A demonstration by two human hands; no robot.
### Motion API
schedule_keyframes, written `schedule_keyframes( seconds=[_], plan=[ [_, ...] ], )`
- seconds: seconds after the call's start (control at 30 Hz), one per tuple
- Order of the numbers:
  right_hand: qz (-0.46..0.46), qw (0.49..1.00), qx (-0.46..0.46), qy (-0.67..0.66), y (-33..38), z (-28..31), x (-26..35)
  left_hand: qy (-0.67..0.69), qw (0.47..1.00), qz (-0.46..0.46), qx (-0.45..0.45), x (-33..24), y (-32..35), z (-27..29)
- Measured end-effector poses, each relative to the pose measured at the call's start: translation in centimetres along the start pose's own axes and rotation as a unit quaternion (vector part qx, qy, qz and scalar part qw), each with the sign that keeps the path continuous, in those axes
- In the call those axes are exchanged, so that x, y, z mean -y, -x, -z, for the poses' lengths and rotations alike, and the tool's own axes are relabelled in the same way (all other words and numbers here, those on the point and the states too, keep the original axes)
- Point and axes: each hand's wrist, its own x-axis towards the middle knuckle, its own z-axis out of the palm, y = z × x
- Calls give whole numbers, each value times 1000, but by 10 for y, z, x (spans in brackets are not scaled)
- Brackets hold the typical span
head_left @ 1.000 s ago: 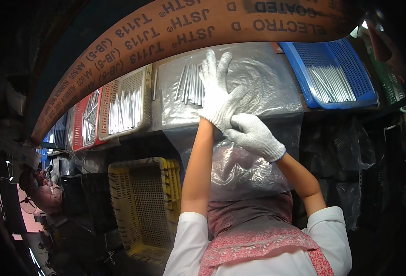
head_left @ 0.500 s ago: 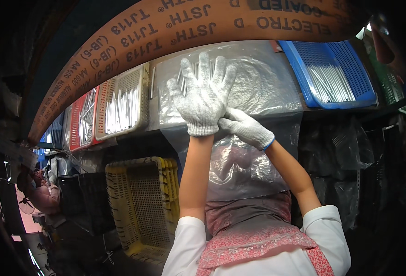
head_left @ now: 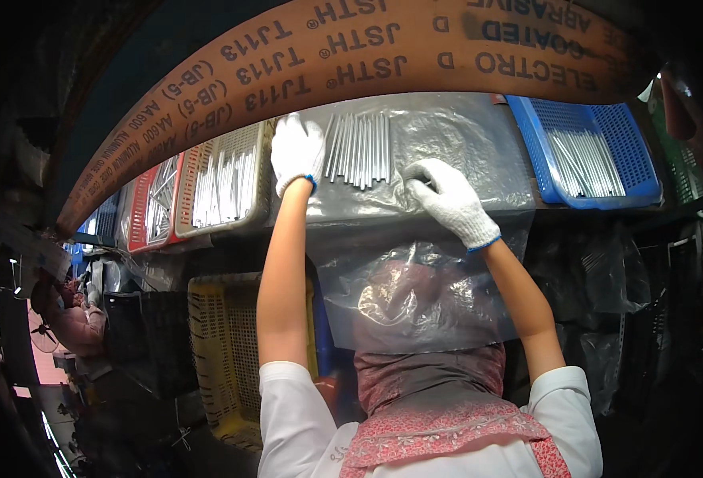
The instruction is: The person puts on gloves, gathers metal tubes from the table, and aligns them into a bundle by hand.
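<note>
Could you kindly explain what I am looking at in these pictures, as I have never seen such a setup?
Of course. There is no robot here: you see a person's own left hand and right hand, both in white gloves. The view comes from a fisheye camera on the person's head, looking down, so straight edges bend. On a clear plastic sheet lies a row of metal rods, between the hands. More rods fill the blue basket on the right and the beige basket on the left. An orange band crosses the top. Nothing shows in either hand, though the fingers could hide something small.
</note>
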Motion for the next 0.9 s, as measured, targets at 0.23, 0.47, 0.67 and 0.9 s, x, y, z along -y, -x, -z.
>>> schedule_keyframes(
  seconds=[0.23,0.47,0.67,0.9],
  plan=[
    [-53,998,28,-30,26,25,3,-136,971,157,119,72,-24,-55],
    [-66,997,26,-24,27,50,-10,-46,946,129,293,30,-36,-16],
    [-91,995,21,44,-34,7,-23,-69,955,61,283,45,-22,-39],
    [-55,983,-43,167,-105,-84,-85,2,968,2,253,12,-7,-76]
  ],
)
